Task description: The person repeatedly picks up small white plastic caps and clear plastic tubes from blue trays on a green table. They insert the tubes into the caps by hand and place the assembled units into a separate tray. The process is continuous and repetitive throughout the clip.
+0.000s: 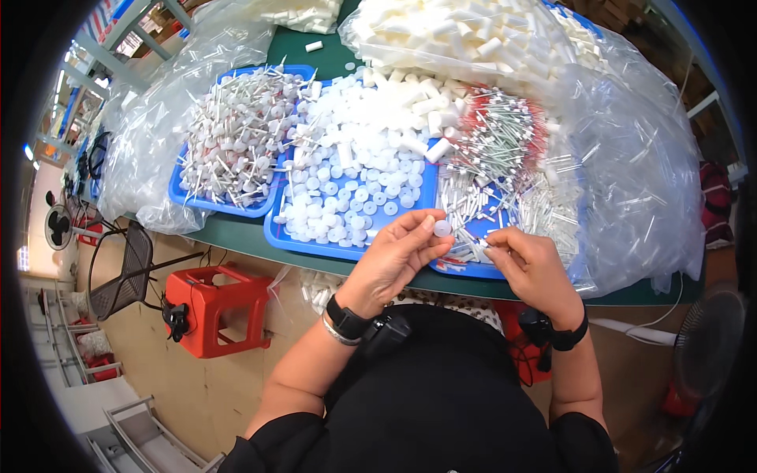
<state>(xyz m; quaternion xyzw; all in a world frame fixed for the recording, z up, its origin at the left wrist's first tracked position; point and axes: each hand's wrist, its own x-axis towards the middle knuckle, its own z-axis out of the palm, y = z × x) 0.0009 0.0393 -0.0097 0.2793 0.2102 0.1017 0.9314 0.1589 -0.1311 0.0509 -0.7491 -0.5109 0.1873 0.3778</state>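
Observation:
My left hand [398,256] pinches a small round white cap [442,229] between thumb and fingertips, just above the near edge of the middle blue tray [315,244]. My right hand [532,268] is close beside it, fingers curled on a thin clear tube [482,251] over the right blue tray [473,270]. The middle tray holds several white caps and white cylinders [355,158]. The right tray holds a heap of thin clear tubes with red and white ends [497,150].
A left blue tray [206,203] carries white stemmed parts [236,134]. Clear plastic bags [639,173] of parts crowd the green table [236,232]. A red stool [213,307], a mesh chair [126,272] and a fan [57,227] stand on the floor to the left.

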